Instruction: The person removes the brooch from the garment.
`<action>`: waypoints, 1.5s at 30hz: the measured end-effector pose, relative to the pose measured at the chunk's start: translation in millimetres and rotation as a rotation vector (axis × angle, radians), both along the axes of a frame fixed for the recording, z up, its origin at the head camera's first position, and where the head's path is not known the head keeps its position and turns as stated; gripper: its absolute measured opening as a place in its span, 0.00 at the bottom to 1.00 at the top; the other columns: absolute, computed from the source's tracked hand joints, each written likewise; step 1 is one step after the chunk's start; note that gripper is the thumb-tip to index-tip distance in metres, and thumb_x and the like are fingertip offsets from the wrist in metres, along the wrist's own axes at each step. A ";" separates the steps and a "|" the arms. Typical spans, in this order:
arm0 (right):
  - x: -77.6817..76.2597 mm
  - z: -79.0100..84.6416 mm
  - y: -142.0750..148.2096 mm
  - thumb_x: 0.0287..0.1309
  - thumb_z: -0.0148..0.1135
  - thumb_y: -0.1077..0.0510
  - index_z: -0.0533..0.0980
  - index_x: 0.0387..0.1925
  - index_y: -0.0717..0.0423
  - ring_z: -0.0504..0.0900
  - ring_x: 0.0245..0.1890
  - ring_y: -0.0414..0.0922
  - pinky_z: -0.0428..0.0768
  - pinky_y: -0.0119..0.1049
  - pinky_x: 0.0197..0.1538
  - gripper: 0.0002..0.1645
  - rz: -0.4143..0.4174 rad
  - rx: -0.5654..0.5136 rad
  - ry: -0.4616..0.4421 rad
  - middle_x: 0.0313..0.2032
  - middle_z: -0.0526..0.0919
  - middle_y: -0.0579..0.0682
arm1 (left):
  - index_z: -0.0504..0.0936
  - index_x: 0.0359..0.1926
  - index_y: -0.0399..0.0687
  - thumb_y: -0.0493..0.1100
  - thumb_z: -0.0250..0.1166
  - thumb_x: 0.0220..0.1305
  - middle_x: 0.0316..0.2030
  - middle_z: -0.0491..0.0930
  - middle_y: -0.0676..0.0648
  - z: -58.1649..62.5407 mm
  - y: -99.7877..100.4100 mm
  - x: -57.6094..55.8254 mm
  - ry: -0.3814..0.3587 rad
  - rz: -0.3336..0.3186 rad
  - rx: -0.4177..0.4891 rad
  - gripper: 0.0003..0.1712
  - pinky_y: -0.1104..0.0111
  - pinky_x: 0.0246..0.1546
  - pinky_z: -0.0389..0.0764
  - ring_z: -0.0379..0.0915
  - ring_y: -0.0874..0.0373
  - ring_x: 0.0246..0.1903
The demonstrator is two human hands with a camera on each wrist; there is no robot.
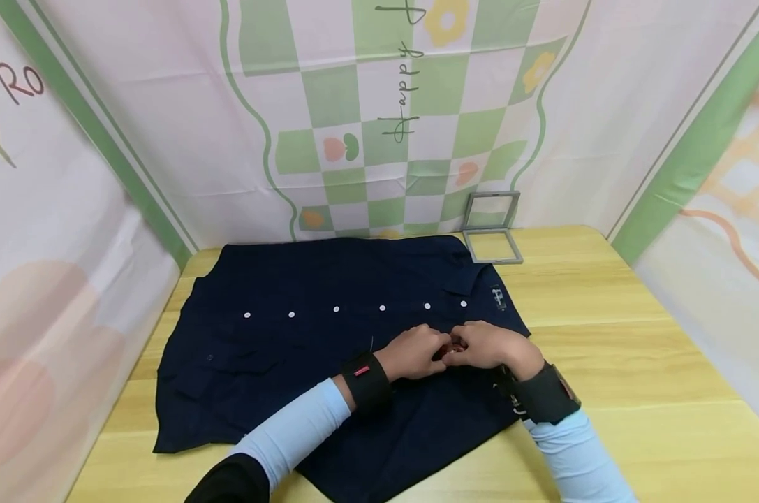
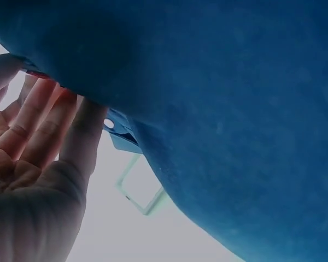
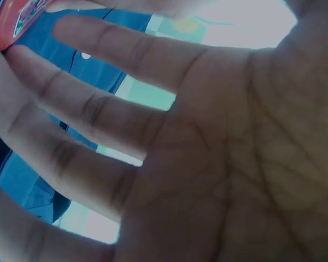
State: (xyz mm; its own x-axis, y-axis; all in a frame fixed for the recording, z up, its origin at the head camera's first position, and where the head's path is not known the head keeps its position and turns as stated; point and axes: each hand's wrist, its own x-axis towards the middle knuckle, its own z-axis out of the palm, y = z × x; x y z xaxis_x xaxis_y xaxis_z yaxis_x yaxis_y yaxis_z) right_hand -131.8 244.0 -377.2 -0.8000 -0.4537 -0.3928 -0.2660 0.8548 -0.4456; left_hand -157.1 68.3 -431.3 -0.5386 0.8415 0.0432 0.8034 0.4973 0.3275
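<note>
A small, shiny red object [image 1: 454,348] with rounded sides is between the two hands, over the dark navy shirt [image 1: 329,279]. My left hand [image 1: 413,353] pinches it from the left, with fingers and thumb bent towards it. From the other side my right hand [image 1: 492,347] grips it at the fingertips. The right wrist view shows the red object's curved edge [image 3: 8,24] with a pale label; its kind cannot be told. Dark cloth [image 2: 208,98] hides most of it in the left wrist view. The shirt lies spread, its collar to the right and a row of white buttons along it.
A grey hinged double frame [image 1: 495,228] stands at the table's back edge beside the collar. The wooden table [image 1: 605,335] extends right of the shirt. Patterned cloth walls [image 1: 184,126] enclose the back and both sides.
</note>
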 end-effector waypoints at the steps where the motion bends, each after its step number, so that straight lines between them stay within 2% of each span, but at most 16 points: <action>1: -1.3 -0.9 0.6 0.61 0.65 0.48 0.77 0.39 0.57 0.70 0.29 0.42 0.68 0.33 0.33 0.16 0.009 0.001 0.003 0.30 0.73 0.48 | 0.84 0.43 0.51 0.44 0.65 0.66 0.31 0.80 0.56 -0.2 -0.1 -1.4 -0.010 -0.001 0.005 0.06 0.82 0.26 0.65 0.67 0.70 0.25; 6: -7.6 -8.0 -0.5 0.57 0.70 0.53 0.77 0.35 0.54 0.68 0.30 0.42 0.67 0.32 0.32 0.12 0.053 0.042 0.052 0.31 0.72 0.48 | 0.84 0.44 0.50 0.45 0.63 0.69 0.32 0.81 0.55 1.0 -0.9 -8.3 -0.104 0.011 0.021 0.08 0.82 0.27 0.66 0.68 0.69 0.25; 9: -10.7 -12.5 -2.1 0.54 0.72 0.54 0.77 0.34 0.54 0.68 0.30 0.42 0.67 0.32 0.32 0.12 0.053 0.065 0.076 0.31 0.71 0.48 | 0.84 0.46 0.51 0.46 0.63 0.69 0.34 0.81 0.54 5.8 -2.0 -8.7 -0.125 0.016 -0.022 0.09 0.81 0.28 0.67 0.70 0.69 0.26; 12: -13.0 -14.9 -3.0 0.52 0.73 0.54 0.78 0.37 0.55 0.69 0.31 0.42 0.68 0.33 0.33 0.14 0.053 0.077 0.080 0.32 0.72 0.48 | 0.83 0.47 0.52 0.47 0.65 0.67 0.37 0.81 0.55 14.5 -4.5 -6.0 -0.125 0.014 -0.093 0.10 0.80 0.30 0.69 0.70 0.70 0.29; 15: -14.8 -15.3 -3.1 0.50 0.75 0.54 0.78 0.39 0.55 0.69 0.31 0.42 0.69 0.33 0.33 0.17 0.058 0.080 0.082 0.33 0.72 0.48 | 0.83 0.48 0.52 0.48 0.65 0.67 0.38 0.80 0.54 25.6 -8.2 -4.6 -0.152 0.008 -0.125 0.11 0.79 0.30 0.69 0.70 0.68 0.30; 20: -18.1 -15.7 -3.5 0.47 0.77 0.56 0.77 0.37 0.55 0.70 0.31 0.41 0.70 0.32 0.33 0.18 0.081 0.079 0.114 0.33 0.72 0.47 | 0.82 0.52 0.49 0.48 0.64 0.68 0.46 0.83 0.51 38.6 -15.7 -9.5 -0.238 0.041 -0.053 0.15 0.76 0.35 0.72 0.76 0.62 0.36; 22: -19.0 -17.1 -3.6 0.45 0.78 0.56 0.77 0.36 0.55 0.70 0.31 0.40 0.71 0.31 0.33 0.18 0.093 0.065 0.129 0.33 0.72 0.47 | 0.82 0.54 0.49 0.47 0.64 0.67 0.49 0.83 0.51 37.9 -18.1 -11.6 -0.264 0.077 -0.018 0.16 0.75 0.39 0.75 0.78 0.61 0.41; 25: -19.2 -20.4 -3.0 0.44 0.78 0.57 0.78 0.35 0.53 0.69 0.30 0.39 0.70 0.30 0.33 0.18 0.113 0.037 0.136 0.33 0.71 0.45 | 0.83 0.53 0.50 0.47 0.66 0.66 0.49 0.83 0.51 29.6 -18.9 -12.1 -0.284 0.130 -0.007 0.16 0.75 0.41 0.77 0.79 0.62 0.43; 29: -18.1 -24.1 -1.0 0.44 0.78 0.58 0.75 0.29 0.51 0.67 0.28 0.38 0.68 0.29 0.32 0.17 0.125 0.010 0.132 0.30 0.69 0.44 | 0.83 0.50 0.51 0.46 0.68 0.64 0.45 0.83 0.53 15.6 -14.5 -10.1 -0.272 0.158 -0.050 0.14 0.76 0.38 0.76 0.77 0.65 0.39; 32: -18.0 -25.0 1.2 0.44 0.78 0.59 0.71 0.25 0.51 0.65 0.28 0.38 0.66 0.28 0.31 0.19 0.125 -0.016 0.126 0.29 0.67 0.44 | 0.83 0.48 0.52 0.44 0.70 0.62 0.43 0.82 0.54 9.6 -9.9 -9.4 -0.254 0.166 -0.075 0.14 0.75 0.34 0.74 0.75 0.65 0.36; 38: -22.2 -26.1 6.8 0.43 0.78 0.61 0.66 0.22 0.52 0.63 0.28 0.37 0.64 0.29 0.32 0.23 0.148 -0.075 0.140 0.28 0.65 0.43 | 0.83 0.48 0.53 0.42 0.73 0.58 0.42 0.79 0.53 10.3 -5.9 -11.5 -0.221 0.183 -0.091 0.16 0.75 0.33 0.73 0.73 0.63 0.36; 45: -26.0 -31.3 11.3 0.43 0.78 0.62 0.64 0.22 0.53 0.63 0.28 0.36 0.63 0.28 0.32 0.25 0.179 -0.145 0.151 0.29 0.65 0.42 | 0.83 0.46 0.53 0.42 0.73 0.58 0.40 0.79 0.54 8.5 -6.0 -14.1 -0.210 0.163 -0.058 0.14 0.77 0.32 0.71 0.72 0.65 0.34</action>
